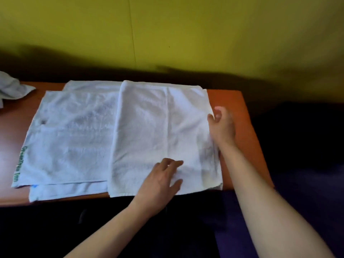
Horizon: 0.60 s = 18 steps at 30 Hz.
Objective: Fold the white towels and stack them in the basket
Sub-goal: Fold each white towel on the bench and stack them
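Observation:
A white towel (160, 131) lies folded over on the right half of a brown table (229, 101). Its lower layers (68, 136) stretch flat to the left, with green lettering along the left hem. My left hand (160, 183) rests flat on the folded part near the table's front edge, fingers spread. My right hand (222, 125) is at the towel's right edge, thumb on the cloth and fingers curled at the edge; it is blurred, so the grip is unclear. No basket is in view.
A crumpled white towel (13, 88) lies at the table's far left. A yellow-green wall (186, 34) stands behind the table. Dark floor or fabric lies to the right of and below the table.

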{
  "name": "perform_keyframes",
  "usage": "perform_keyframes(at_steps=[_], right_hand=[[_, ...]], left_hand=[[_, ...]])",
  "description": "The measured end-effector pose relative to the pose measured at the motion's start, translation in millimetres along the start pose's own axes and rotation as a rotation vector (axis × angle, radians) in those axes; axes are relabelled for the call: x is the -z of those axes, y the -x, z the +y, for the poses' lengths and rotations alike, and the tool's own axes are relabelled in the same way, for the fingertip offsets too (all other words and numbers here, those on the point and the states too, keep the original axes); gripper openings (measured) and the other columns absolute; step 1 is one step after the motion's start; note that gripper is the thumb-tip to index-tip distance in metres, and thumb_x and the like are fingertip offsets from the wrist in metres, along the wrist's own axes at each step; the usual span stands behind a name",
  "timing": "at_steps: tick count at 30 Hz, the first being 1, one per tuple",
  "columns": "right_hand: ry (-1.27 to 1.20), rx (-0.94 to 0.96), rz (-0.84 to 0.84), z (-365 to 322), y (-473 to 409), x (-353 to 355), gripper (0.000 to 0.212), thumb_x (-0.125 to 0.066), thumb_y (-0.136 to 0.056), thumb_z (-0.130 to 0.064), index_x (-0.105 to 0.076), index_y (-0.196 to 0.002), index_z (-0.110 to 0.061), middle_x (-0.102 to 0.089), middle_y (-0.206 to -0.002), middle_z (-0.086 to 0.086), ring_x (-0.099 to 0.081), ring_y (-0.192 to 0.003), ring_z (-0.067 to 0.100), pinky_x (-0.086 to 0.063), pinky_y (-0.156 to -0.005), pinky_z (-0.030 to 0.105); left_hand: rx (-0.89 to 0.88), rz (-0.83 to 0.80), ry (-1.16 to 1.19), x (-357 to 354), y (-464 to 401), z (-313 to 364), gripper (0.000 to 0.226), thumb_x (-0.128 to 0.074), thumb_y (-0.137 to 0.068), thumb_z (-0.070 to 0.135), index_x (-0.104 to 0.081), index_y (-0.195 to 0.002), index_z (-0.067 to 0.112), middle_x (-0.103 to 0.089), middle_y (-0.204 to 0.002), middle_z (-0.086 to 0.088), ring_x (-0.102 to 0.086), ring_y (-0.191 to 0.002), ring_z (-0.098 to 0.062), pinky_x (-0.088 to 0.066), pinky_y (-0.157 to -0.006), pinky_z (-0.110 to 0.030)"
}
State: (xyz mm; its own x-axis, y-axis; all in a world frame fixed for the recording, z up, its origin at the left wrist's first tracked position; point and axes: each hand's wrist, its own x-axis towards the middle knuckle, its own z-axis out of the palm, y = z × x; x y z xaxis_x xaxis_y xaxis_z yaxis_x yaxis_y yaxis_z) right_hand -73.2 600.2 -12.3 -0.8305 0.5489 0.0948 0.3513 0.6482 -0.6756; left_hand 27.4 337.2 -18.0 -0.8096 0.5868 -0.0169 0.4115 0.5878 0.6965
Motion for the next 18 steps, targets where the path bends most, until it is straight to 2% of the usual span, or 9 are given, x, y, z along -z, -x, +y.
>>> perform_keyframes(at_steps=[3,5,7,9,13,16,18], right_hand=[[0.135,0.285,-0.029,12,83,-11,0.039,-0.064,-0.089,-0.037,-0.061,-0.126,-0.024,-0.060,-0.113,0.004,-0.057,-0.104,0.026,-0.045,-0.090,0.041],[0.286,0.358,-0.058,26,122,-14,0.038,-0.064,-0.087,-0.031,-0.064,-0.124,-0.024,-0.059,-0.110,0.003,-0.057,-0.102,0.029,-0.044,-0.090,0.044],[0.371,0.328,-0.052,43,145,-9,0.039,-0.065,-0.085,-0.025,-0.064,-0.124,-0.024,-0.058,-0.109,0.002,-0.057,-0.101,0.029,-0.044,-0.087,0.045],[0.381,0.217,0.010,58,160,0,0.040,-0.068,-0.083,-0.020,-0.064,-0.122,-0.023,-0.059,-0.109,0.005,-0.057,-0.099,0.031,-0.046,-0.084,0.046],[0.308,-0.020,0.091,64,185,15,0.038,-0.072,-0.085,-0.026,-0.062,-0.120,-0.015,-0.061,-0.107,0.012,-0.058,-0.096,0.033,-0.046,-0.081,0.044],[0.056,-0.371,0.078,55,200,26,0.043,-0.069,-0.089,-0.039,-0.051,-0.119,-0.013,-0.060,-0.115,0.008,-0.055,-0.090,0.025,-0.043,-0.075,0.035],[-0.140,-0.639,0.033,50,207,29,0.044,-0.069,-0.089,-0.044,-0.050,-0.115,-0.013,-0.063,-0.110,0.006,-0.057,-0.088,0.023,-0.046,-0.076,0.036]], left_hand=[[0.094,0.158,-0.150,14,32,-39,0.040,-0.053,-0.089,0.038,-0.063,-0.125,0.024,-0.058,-0.115,0.001,-0.056,-0.096,-0.026,-0.051,-0.084,-0.039],[0.198,0.224,-0.226,25,54,-57,0.033,-0.066,-0.089,0.025,-0.064,-0.121,0.020,-0.058,-0.115,-0.003,-0.055,-0.096,-0.032,-0.051,-0.084,-0.045],[0.320,0.259,-0.269,33,71,-69,0.038,-0.073,-0.085,0.017,-0.063,-0.122,0.017,-0.055,-0.118,-0.008,-0.054,-0.096,-0.038,-0.049,-0.085,-0.049],[0.418,0.288,-0.255,39,83,-73,0.045,-0.073,-0.085,0.016,-0.058,-0.127,0.016,-0.052,-0.122,-0.012,-0.055,-0.097,-0.041,-0.048,-0.087,-0.050],[0.599,0.329,0.044,44,88,-70,0.053,-0.069,-0.090,0.019,-0.044,-0.136,0.017,-0.052,-0.120,-0.008,-0.060,-0.095,-0.029,-0.045,-0.082,-0.037],[0.780,0.343,0.302,51,80,-60,0.050,-0.070,-0.091,0.024,-0.047,-0.135,0.014,-0.061,-0.111,-0.006,-0.061,-0.096,-0.024,-0.048,-0.082,-0.036],[0.887,0.358,0.423,57,77,-60,0.041,-0.070,-0.091,0.027,-0.056,-0.126,0.010,-0.064,-0.108,-0.005,-0.063,-0.094,-0.022,-0.049,-0.084,-0.035]])
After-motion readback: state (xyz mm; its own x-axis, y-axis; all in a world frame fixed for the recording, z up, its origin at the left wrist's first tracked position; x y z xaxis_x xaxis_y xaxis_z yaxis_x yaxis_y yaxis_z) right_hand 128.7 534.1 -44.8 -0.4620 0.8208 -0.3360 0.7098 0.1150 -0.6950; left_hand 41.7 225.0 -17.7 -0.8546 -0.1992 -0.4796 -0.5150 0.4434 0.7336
